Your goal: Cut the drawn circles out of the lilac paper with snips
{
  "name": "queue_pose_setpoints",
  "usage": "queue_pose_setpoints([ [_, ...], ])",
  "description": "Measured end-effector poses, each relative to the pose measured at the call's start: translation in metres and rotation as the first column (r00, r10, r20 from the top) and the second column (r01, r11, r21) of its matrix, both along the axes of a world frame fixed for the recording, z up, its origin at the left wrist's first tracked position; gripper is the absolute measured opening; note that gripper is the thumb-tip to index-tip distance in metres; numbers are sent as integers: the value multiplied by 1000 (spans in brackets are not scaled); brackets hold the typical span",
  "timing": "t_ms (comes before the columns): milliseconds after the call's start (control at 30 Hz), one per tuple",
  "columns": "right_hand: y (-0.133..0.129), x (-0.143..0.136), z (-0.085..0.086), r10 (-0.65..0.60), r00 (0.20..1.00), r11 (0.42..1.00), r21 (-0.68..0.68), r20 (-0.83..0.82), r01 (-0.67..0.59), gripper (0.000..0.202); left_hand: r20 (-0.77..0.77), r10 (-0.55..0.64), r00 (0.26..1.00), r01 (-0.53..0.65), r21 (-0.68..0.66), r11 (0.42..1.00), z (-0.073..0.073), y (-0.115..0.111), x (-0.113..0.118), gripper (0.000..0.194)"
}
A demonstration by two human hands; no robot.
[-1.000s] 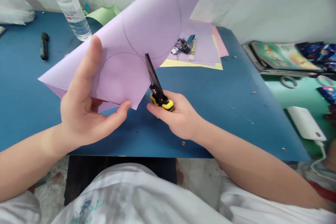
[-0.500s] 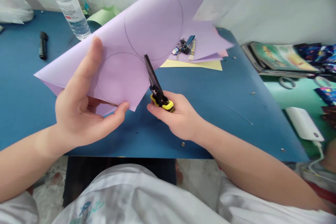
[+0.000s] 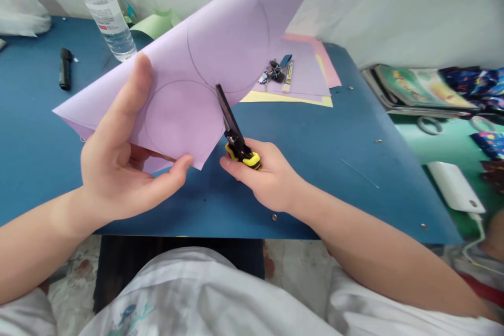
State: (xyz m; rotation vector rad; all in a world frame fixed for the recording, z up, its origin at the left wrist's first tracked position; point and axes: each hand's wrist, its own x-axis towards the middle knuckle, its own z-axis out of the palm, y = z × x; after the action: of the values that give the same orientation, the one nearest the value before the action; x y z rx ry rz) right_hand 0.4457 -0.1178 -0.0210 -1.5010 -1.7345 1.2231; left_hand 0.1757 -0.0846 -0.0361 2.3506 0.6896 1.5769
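A sheet of purple paper [image 3: 232, 37] with circles drawn on it is held up above the blue table, its edges curling. My left hand [image 3: 122, 152] grips the sheet from the lower left, thumb lying on its face and other fingers partly hidden behind it. In my right hand [image 3: 268, 173] is a pair of scissors [image 3: 236, 142] with black blades and yellow-and-black handles. The blades meet the paper's right edge, with the tip beside the outline of the smaller circle, near where it comes close to the larger one.
On the blue table [image 3: 299, 152] stand a water bottle [image 3: 110, 23] and a black marker [image 3: 65, 69]. Keys [image 3: 277, 71] lie on stacked coloured sheets [image 3: 311, 71]. To the right are books [image 3: 425, 89], a tape roll [image 3: 430, 125] and a white power bank [image 3: 455, 186] with a cable.
The purple sheet's upper right part has shifted slightly left and down, showing more of the stacked paper behind. Hands and scissors have hardly moved.
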Motion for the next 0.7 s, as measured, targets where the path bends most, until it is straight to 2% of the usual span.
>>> queue_pose_setpoints([
  [67,0,0,0,1,1000,1000,10,-4,-1,39,-1,-16,1000,16,18,1000,-2,5,0,91],
  [100,0,0,0,2,1000,1000,15,-5,-2,40,-9,-59,998,60,62,996,-2,8,0,94],
  [133,0,0,0,3,1000,1000,20,-6,-3,40,47,-120,992,110,175,978,-3,10,-1,103],
  [167,1,1,0,5,1000,1000,22,-8,-5,40,53,-131,990,119,189,975,-3,11,-1,104],
  [200,1,1,-1,6,1000,1000,24,-10,-6,41,0,-80,997,80,67,995,-3,10,-2,98],
  [267,1,2,-1,8,1000,1000,23,-10,-7,41,-1,-21,1000,21,-45,999,0,5,-1,93],
  [400,1,3,-2,4,1000,1000,22,13,-5,40,-19,18,1000,-19,-12,1000,6,-9,1,89],
  [533,0,3,-1,8,1000,1000,28,14,-9,39,-74,102,992,-110,-109,988,6,-9,-2,95],
  [700,0,2,-1,7,1000,999,39,20,-7,40,50,-7,999,11,-76,997,0,-1,-1,100],
])
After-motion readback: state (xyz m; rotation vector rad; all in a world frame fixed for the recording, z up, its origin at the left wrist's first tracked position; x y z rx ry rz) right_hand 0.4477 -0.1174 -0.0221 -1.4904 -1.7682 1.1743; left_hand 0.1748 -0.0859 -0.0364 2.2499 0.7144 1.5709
